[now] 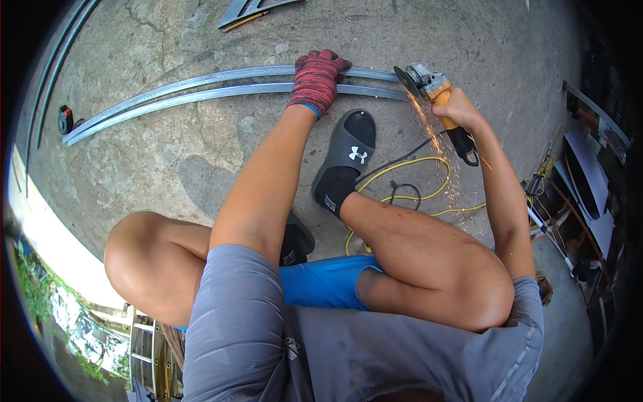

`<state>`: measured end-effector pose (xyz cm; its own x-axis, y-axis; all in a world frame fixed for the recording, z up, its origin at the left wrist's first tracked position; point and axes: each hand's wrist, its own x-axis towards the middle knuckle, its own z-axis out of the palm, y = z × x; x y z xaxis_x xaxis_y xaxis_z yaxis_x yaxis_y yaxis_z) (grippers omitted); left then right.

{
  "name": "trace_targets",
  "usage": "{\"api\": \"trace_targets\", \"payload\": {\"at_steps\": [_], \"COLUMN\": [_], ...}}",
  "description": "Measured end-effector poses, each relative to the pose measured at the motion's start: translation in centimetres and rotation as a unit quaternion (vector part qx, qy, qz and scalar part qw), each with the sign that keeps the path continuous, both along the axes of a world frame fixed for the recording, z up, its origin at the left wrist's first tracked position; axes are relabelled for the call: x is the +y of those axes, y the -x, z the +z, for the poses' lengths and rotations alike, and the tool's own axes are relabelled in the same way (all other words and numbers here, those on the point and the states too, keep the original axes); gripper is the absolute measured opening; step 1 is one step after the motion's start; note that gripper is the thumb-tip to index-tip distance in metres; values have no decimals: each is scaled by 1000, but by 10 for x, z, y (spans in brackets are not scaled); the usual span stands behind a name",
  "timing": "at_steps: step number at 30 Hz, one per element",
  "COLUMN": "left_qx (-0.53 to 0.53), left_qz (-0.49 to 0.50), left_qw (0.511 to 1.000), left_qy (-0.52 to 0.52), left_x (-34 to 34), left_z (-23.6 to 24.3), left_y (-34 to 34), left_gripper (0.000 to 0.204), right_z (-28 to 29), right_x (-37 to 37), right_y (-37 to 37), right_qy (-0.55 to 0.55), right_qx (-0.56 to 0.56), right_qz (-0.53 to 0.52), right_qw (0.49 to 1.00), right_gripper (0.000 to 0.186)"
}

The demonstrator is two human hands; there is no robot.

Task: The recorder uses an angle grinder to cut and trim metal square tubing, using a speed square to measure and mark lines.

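Note:
My left hand (pixel 317 82), in a red and black knit glove, presses down around two long metal channels (pixel 181 92) lying side by side on the concrete. In my bare right hand (pixel 457 109) is a yellow and black angle grinder (pixel 429 82), gripped by its body. Its dark disc (pixel 406 80) meets the right end of the channels. Orange sparks (pixel 426 120) stream from the disc down toward me. Where the fingers of my left hand curl under the metal is hidden.
A tape measure (pixel 65 119) sits by the channels' left end. My sandalled foot (pixel 348 147) is just below the channels. A yellow cord (pixel 402 162) loops across the concrete floor (pixel 221 144). A pencil (pixel 245 21) lies beside a metal square at the top. Stacked scrap (pixel 589 181) lines the right side.

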<state>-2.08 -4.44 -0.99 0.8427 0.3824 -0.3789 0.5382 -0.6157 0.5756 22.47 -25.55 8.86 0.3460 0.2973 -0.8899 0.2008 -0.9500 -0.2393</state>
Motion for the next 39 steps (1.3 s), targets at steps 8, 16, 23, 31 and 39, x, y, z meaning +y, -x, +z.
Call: {"api": "trace_targets", "payload": {"at_steps": [8,16,23,31,39], "left_qx": [11,-3,-2,10,8], "left_qz": [-1,6,8,-3,2], "left_qw": [1000,1000,1000,1000,1000], "left_qy": [-3,-5,-11,-14,-3], "left_x": [-1,0,0,1,1], "left_z": [-1,-2,-4,-2,-1], "left_y": [4,-1,1,-1,-2], "left_gripper": [40,38,38,44,44], "right_z": [1,1,2,-1,-4], "right_x": [6,5,6,-8,-14], "right_y": [7,1,3,1,-1], "right_qy": [-12,-18,-16,-23,-22], "right_qx": [-3,-5,-4,-15,-9], "right_qz": [-12,-7,1,9,3], "right_qw": [1000,1000,1000,1000,1000], "right_gripper": [31,32,33,29,28]}}
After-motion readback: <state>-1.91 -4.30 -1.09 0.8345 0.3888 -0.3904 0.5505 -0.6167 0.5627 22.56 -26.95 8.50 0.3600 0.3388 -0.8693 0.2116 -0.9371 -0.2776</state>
